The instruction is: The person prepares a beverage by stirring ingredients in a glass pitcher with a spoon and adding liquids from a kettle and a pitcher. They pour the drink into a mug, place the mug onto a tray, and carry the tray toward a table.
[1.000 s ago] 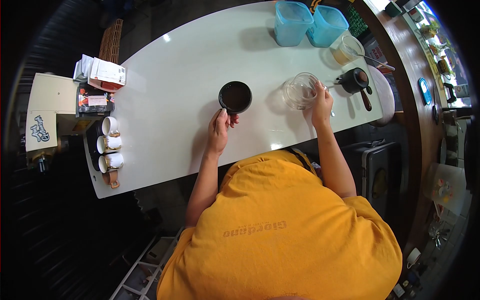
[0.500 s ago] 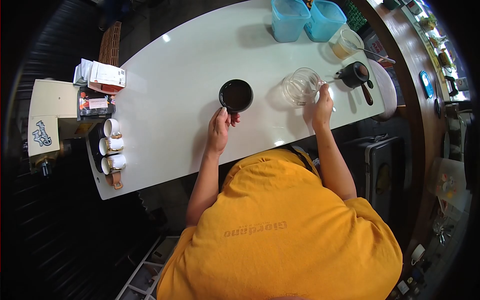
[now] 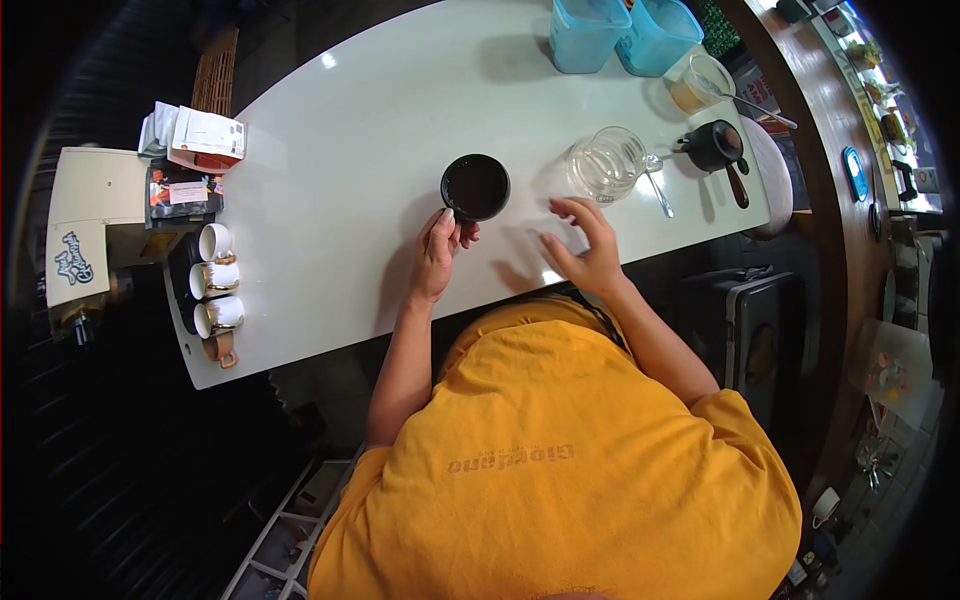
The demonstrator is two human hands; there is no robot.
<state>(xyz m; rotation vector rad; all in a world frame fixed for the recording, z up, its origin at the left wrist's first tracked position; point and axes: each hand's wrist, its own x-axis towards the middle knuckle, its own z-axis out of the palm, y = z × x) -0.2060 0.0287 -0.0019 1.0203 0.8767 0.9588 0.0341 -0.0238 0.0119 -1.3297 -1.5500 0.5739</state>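
Note:
My left hand (image 3: 438, 250) is closed on the handle of a dark cup (image 3: 475, 188) with dark liquid in it, held over the white table. Open, with thumb and fingers apart, my right hand (image 3: 588, 245) hovers nearer the table's front edge, touching nothing. Just beyond it stands a clear glass vessel (image 3: 606, 163). Beside the glass, a metal spoon (image 3: 660, 188) lies on the tabletop. To the right of that sits a small black pot (image 3: 713, 147) with a brown handle.
Two blue containers (image 3: 590, 40) and a clear cup with a yellowish content and a spoon (image 3: 698, 88) stand at the far right of the white table (image 3: 350, 150). White and gold cups (image 3: 216, 280) line the left edge, near packets (image 3: 200, 140).
My right hand has let go of the glass vessel and moved left and toward me, its fingers spread. The left hand still holds the dark cup in nearly the same place.

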